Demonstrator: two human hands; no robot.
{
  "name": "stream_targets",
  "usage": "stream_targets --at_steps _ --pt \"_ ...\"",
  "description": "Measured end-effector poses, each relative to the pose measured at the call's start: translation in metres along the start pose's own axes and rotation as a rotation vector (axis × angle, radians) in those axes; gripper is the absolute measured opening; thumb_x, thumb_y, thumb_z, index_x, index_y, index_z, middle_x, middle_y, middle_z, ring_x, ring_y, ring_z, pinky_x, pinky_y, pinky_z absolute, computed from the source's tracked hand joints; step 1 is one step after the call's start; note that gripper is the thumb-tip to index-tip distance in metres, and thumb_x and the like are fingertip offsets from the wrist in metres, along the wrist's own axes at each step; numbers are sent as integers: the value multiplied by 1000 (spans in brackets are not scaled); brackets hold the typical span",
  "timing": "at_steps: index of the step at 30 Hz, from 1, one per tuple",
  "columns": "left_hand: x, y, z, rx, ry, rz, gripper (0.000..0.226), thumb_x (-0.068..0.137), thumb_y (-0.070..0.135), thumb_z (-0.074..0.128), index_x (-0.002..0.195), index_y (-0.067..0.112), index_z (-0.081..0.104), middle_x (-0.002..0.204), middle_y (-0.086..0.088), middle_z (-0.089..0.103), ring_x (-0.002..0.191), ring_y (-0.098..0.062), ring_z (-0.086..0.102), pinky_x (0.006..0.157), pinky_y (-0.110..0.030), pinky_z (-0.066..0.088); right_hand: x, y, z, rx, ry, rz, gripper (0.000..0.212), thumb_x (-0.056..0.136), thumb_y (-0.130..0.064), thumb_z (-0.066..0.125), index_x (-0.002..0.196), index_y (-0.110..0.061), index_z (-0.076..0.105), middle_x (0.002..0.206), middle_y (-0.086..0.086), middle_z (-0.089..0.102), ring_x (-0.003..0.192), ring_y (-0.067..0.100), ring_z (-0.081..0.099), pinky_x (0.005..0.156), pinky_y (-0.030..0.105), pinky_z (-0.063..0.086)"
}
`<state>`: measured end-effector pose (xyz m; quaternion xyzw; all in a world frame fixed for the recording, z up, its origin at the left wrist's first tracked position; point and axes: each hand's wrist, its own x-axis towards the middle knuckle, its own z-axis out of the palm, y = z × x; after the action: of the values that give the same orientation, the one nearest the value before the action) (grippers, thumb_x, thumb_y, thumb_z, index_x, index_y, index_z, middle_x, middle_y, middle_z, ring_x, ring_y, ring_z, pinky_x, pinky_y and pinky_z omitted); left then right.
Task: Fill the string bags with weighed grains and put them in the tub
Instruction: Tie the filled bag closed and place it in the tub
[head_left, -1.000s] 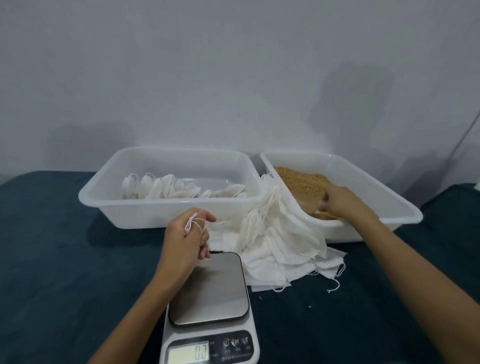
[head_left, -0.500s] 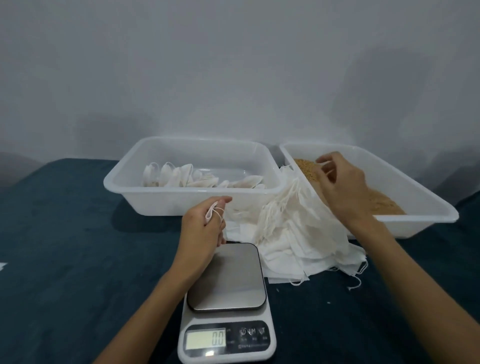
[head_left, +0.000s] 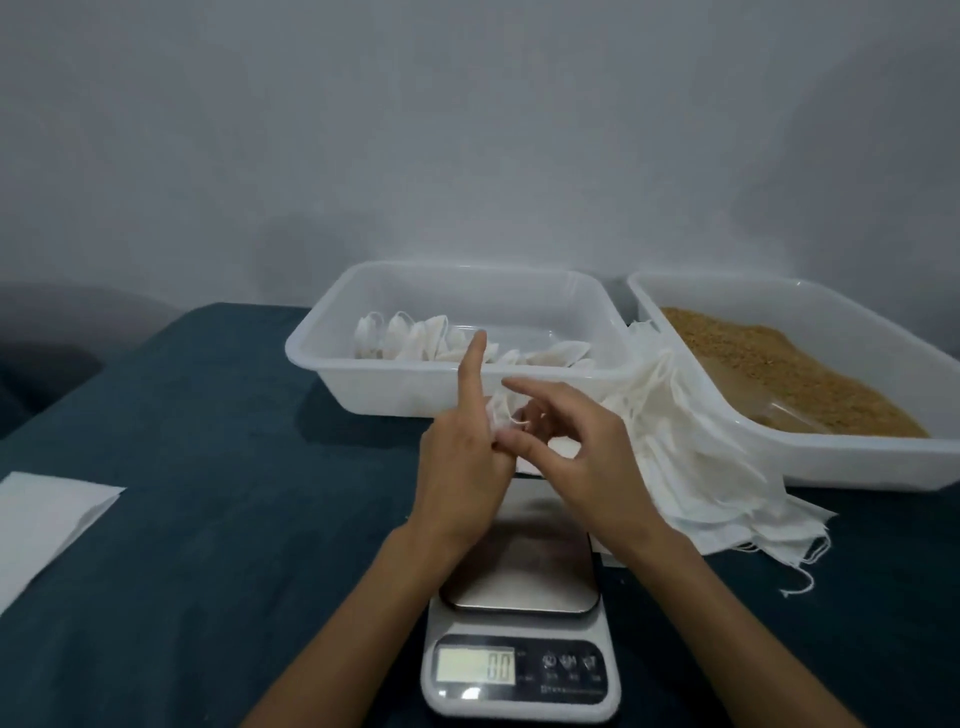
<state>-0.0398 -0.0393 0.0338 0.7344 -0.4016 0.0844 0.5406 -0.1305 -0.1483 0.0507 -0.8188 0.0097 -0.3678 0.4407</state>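
Hands meet above the scale (head_left: 519, 577): the right hand (head_left: 582, 457) has left the grain tub (head_left: 852, 457) and now pinches the string bag (head_left: 501, 418) held by the left hand (head_left: 462, 462), whose forefinger points up. Scale reads zero, so filling seems not begun. Behind it the tub (head_left: 363, 384) of bags has free room; the pile of empty bags (head_left: 691, 467) crowds its right side.

Showing "0.0" in dark digits on the pale backlit display (head_left: 475, 664) of the white digital kitchen scale with a brushed steel platform (head_left: 521, 639), though the point between the two zeros is too faint to be sure of. Sitting to the right of that display, three small round button symbols (head_left: 569, 661) with tiny captions beneath, all too blurred for reading. Running below them, a thin line of small print, equally illegible. Bearing no other readable text, label, brand or number anywhere else in view.
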Motion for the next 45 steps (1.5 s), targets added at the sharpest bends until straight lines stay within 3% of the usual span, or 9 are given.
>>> stream_targets --at_steps 2,11,17,21,25,30,35,38,45 --pt "-2 2 1 26 -23 42 91 90 9 64 165 22 14 54 17 45 49 -9 47 50 -23 36 -2 3 -2 -96 16 -34 27 87 -16 78 114 -15 75 90 -5 64 79 17 63 75 29 54" --pt "-1 1 7 -108 6 54 84 96 11 70 163 23 21 59 14 48 54 -13 47 54 -26 43 -5 5 -5 -73 122 -73 15 90 -12 74 104 -16 80 91 -6 70 84 16 67 72 31 54" --pt "0 -2 5 -177 -31 38 97 91 2 67 163 34 10 66 3 61 58 -19 57 84 -6 44 -6 5 -4 61 43 108 27 85 -22 80 111 -25 74 100 -10 71 79 19 68 77 26 56" --pt "0 -2 7 -127 -57 86 97 90 -1 63 159 42 11 62 11 54 57 -9 53 69 -23 49 -7 7 -2 80 55 79 9 88 -13 77 88 -23 75 91 -7 71 73 17 65 72 27 53" --pt "0 -5 7 -85 -52 85 92 95 2 65 159 42 12 68 14 55 63 -7 55 65 -17 44 -4 9 -8 228 57 135 7 92 -9 70 86 -8 73 85 3 72 64 18 61 67 32 53" --pt "0 -6 6 -29 -68 59 81 93 3 68 159 30 29 68 16 50 59 -9 49 58 -27 40 0 4 -17 697 32 329 23 99 -20 56 89 1 57 115 16 72 62 18 59 75 33 56" --pt "-1 -2 3 57 -25 121 37 89 8 77 121 17 62 84 7 59 71 -12 53 64 -32 47 3 0 -21 1078 16 443 39 107 -10 41 75 -15 61 74 3 54 51 11 44 71 32 55" --pt "0 -3 4 117 -45 147 17 92 10 74 87 11 57 76 6 53 67 -15 46 60 -31 39 6 -2 -25 1088 76 463 51 101 8 34 66 -19 59 65 -2 39 49 8 34 62 26 51" --pt "-1 -2 5 127 -133 233 13 101 18 66 92 10 60 82 8 52 73 -12 45 66 -28 37 15 5 -56 1127 308 435 18 87 5 46 84 -12 50 64 -4 41 50 6 33 55 19 44"
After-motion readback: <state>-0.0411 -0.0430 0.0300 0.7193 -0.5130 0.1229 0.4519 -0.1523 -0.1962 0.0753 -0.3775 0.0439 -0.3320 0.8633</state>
